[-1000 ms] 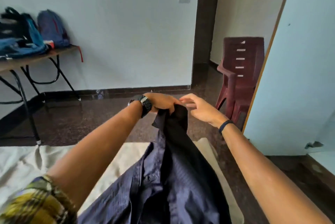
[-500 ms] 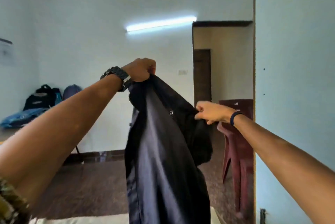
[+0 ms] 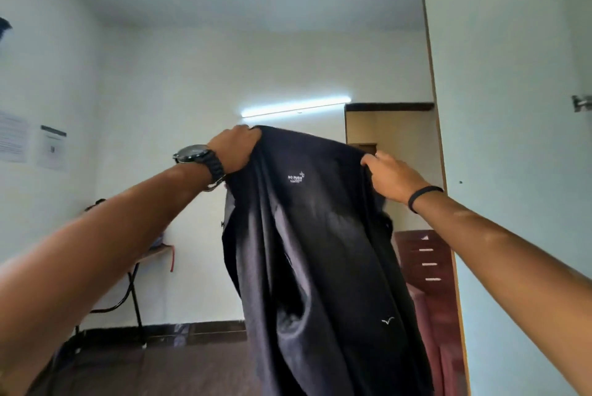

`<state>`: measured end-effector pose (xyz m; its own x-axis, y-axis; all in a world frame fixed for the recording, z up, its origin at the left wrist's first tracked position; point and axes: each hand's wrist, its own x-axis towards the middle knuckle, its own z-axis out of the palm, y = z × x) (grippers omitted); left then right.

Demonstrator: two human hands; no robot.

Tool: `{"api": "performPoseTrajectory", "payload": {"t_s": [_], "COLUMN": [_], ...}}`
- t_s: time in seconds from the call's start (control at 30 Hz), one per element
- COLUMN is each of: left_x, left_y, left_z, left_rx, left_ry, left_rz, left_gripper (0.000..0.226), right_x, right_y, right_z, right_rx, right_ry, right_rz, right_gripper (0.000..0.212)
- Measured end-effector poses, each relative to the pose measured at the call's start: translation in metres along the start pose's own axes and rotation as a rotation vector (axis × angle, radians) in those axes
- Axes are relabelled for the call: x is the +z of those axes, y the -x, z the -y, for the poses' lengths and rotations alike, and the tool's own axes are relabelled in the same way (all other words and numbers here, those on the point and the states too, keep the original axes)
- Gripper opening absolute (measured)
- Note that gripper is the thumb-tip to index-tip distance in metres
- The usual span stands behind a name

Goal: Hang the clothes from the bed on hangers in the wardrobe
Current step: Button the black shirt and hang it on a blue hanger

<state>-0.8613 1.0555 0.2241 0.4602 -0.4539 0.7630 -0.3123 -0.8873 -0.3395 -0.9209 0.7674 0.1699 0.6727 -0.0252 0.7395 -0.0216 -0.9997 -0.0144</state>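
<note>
A dark navy shirt [image 3: 317, 254] hangs in the air in front of me, stretched by its top edge between both hands. My left hand [image 3: 235, 147], with a black watch on the wrist, grips the top left corner. My right hand [image 3: 389, 177], with a dark band on the wrist, grips the top right corner a little lower. A small white logo shows near the top of the cloth. The open wardrobe door [image 3: 506, 155] stands at the right. No hanger and no bed are in view.
A dark red plastic chair [image 3: 426, 270] stands behind the shirt beside the wardrobe door. A folding table [image 3: 153, 254] stands at the left wall, partly hidden by my left arm. A doorway [image 3: 384, 126] opens at the back under a tube light.
Both hands have lifted the shirt off the bed and spread apart, stretching its top edge wide. My view has tilted up, and the bed has dropped out of sight.
</note>
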Motion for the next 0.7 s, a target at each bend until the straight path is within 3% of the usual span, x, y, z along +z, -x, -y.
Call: {"api": "performPoseTrajectory", "payload": {"t_s": [0.07, 0.13, 0.17, 0.23, 0.33, 0.4, 0.5, 0.6, 0.7], "left_x": [-0.016, -0.040, -0.053, -0.082, -0.124, -0.145, -0.161, -0.134, -0.063], "left_y": [0.002, 0.006, 0.005, 0.005, 0.003, -0.001, 0.003, 0.016, 0.046], "left_z": [-0.011, -0.018, -0.018, -0.015, -0.008, -0.002, 0.004, 0.000, -0.020], "left_rx": [-0.229, -0.396, -0.414, -0.407, -0.378, -0.279, -0.070, 0.041, 0.168], "left_ry": [0.274, 0.635, 0.728, 0.801, 0.924, 0.789, 0.271, 0.086, 0.009], "left_rz": [0.233, 0.487, 0.532, 0.495, 0.269, 0.144, 0.061, 0.193, 0.424], "left_gripper": [0.029, 0.003, 0.010, 0.015, 0.006, 0.020, 0.038, 0.039, 0.036], "right_x": [-0.017, -0.044, -0.059, -0.095, -0.144, -0.168, -0.180, -0.149, -0.065], "right_y": [0.000, -0.001, -0.001, 0.001, -0.003, -0.008, -0.015, -0.011, 0.015], "right_z": [0.022, 0.041, 0.049, 0.061, 0.076, 0.087, 0.099, 0.099, 0.090], "right_rx": [0.076, 0.141, 0.176, 0.211, 0.229, 0.225, 0.200, 0.279, 0.388], "right_ry": [-0.220, -0.428, -0.517, -0.690, -0.998, -1.184, -1.299, -1.277, -1.177], "right_rz": [0.149, 0.287, 0.336, 0.362, 0.281, 0.222, 0.219, 0.354, 0.645], "right_gripper": [0.031, 0.015, 0.013, 0.014, 0.008, 0.003, 0.014, 0.021, 0.015]}}
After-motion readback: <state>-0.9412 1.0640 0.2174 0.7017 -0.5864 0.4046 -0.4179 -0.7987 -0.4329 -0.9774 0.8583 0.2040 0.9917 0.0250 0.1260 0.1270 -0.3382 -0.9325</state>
